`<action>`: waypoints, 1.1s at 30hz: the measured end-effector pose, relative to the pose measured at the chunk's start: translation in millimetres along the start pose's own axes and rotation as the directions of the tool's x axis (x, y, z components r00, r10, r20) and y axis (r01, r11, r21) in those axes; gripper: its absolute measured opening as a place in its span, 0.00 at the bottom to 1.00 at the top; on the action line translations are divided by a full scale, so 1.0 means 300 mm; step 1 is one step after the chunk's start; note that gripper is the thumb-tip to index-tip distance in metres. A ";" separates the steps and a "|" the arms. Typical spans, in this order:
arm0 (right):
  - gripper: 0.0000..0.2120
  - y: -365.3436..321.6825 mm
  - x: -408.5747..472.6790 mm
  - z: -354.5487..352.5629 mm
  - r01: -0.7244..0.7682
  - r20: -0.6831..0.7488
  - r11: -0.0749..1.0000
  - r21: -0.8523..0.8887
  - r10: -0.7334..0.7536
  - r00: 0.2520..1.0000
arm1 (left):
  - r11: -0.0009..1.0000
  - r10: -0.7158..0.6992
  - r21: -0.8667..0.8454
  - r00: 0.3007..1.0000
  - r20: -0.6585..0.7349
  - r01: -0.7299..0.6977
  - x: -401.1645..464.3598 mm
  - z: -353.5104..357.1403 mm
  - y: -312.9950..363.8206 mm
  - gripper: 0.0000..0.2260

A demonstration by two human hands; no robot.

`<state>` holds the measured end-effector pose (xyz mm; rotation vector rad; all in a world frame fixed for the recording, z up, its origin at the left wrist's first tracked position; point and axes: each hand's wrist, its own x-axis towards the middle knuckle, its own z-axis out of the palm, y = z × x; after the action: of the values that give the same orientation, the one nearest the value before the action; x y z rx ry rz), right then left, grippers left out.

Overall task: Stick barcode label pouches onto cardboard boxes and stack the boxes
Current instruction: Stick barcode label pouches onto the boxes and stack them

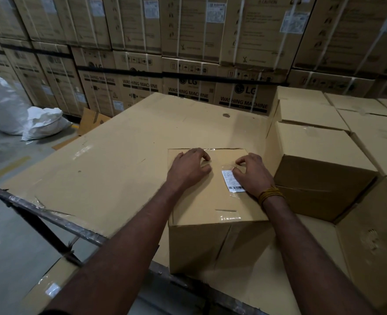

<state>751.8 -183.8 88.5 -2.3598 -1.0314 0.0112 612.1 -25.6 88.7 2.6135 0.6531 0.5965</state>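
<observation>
Your left hand (189,168) and right hand (251,173) lay on top of the box (210,201), fingers bent, pressing the label pouch (230,181) flat, gripping nothing.

There is a single view, from a camera worn on the person's head. It looks forward and steeply down over both forearms, close to the cardboard box (213,192) near the front edge of the flat cardboard sheet (119,142) that carries it. The wide lens bends the edges and also takes in the wall of stacked cartons (188,42) facing the camera beyond the sheet's far edge.
</observation>
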 end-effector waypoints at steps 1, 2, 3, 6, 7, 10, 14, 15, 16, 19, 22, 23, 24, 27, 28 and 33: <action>0.15 0.001 0.001 0.000 -0.002 0.002 1.000 -0.004 0.002 1.000 | 1.000 0.002 0.000 1.000 0.000 -0.002 0.000 0.001 -0.001 0.11; 0.14 0.001 0.002 0.002 -0.005 0.004 1.000 -0.005 0.005 1.000 | 1.000 0.004 0.001 1.000 0.000 -0.004 0.001 0.001 -0.002 0.11; 0.13 0.001 0.003 0.004 -0.005 0.005 1.000 -0.002 0.005 1.000 | 1.000 0.005 0.003 1.000 0.000 -0.005 0.001 0.001 -0.003 0.11; 0.10 0.005 0.000 0.007 0.010 0.009 1.000 0.011 -0.010 1.000 | 1.000 0.006 0.008 1.000 0.001 -0.006 0.004 0.002 -0.003 0.11; 0.12 0.004 -0.002 0.004 0.019 0.027 1.000 0.000 -0.019 0.999 | 1.000 0.005 0.008 1.000 0.000 -0.005 0.004 0.003 -0.003 0.11; 0.14 -0.007 -0.008 -0.004 0.016 0.086 0.999 -0.049 -0.011 0.996 | 1.000 0.003 0.008 1.000 0.000 -0.003 0.006 0.005 -0.004 0.11; 0.11 -0.018 -0.015 -0.008 0.027 0.072 0.999 -0.020 -0.025 0.997 | 1.000 -0.003 0.008 1.000 0.003 0.003 0.007 0.005 -0.004 0.11; 0.13 -0.019 -0.017 -0.011 0.033 0.078 0.999 -0.018 -0.031 0.996 | 1.000 -0.004 0.008 1.000 0.005 0.004 0.008 0.004 -0.004 0.11; 0.15 -0.019 -0.019 -0.013 0.047 0.089 0.999 -0.027 -0.044 0.995 | 1.000 -0.004 0.007 1.000 0.006 0.004 0.008 0.004 -0.004 0.11; 0.18 -0.021 -0.018 -0.014 0.091 0.123 0.993 -0.074 -0.082 0.989 | 1.000 -0.004 0.006 1.000 0.008 0.004 0.008 0.004 -0.005 0.11; 0.15 -0.018 -0.010 -0.005 0.096 0.117 0.994 -0.059 -0.089 0.989 | 1.000 -0.006 0.008 1.000 0.007 0.006 0.007 0.004 -0.005 0.11; 0.14 -0.017 -0.009 -0.004 0.098 0.115 0.994 -0.056 -0.091 0.989 | 1.000 -0.006 0.011 1.000 0.009 0.006 0.006 0.004 -0.004 0.11; 0.15 -0.016 -0.009 -0.003 0.104 0.115 0.993 -0.058 -0.097 0.989 | 1.000 -0.005 0.014 1.000 0.010 0.005 0.006 0.004 -0.004 0.12; 0.18 -0.019 -0.011 -0.006 0.141 0.130 0.987 -0.084 -0.129 0.983 | 1.000 -0.004 0.013 1.000 0.011 0.004 0.006 0.004 -0.006 0.12; 0.17 -0.020 -0.012 -0.007 0.140 0.136 0.987 -0.085 -0.127 0.982 | 1.000 -0.005 0.012 1.000 0.009 0.005 0.005 0.005 -0.006 0.12; 0.14 -0.018 -0.013 -0.002 0.108 0.089 0.993 -0.049 -0.103 0.991 | 1.000 -0.006 0.023 1.000 0.000 0.005 0.004 0.002 -0.002 0.12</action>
<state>745.5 -183.9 90.9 -2.3672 -1.2111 0.0469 613.0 -24.6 88.4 2.6326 0.6709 0.5903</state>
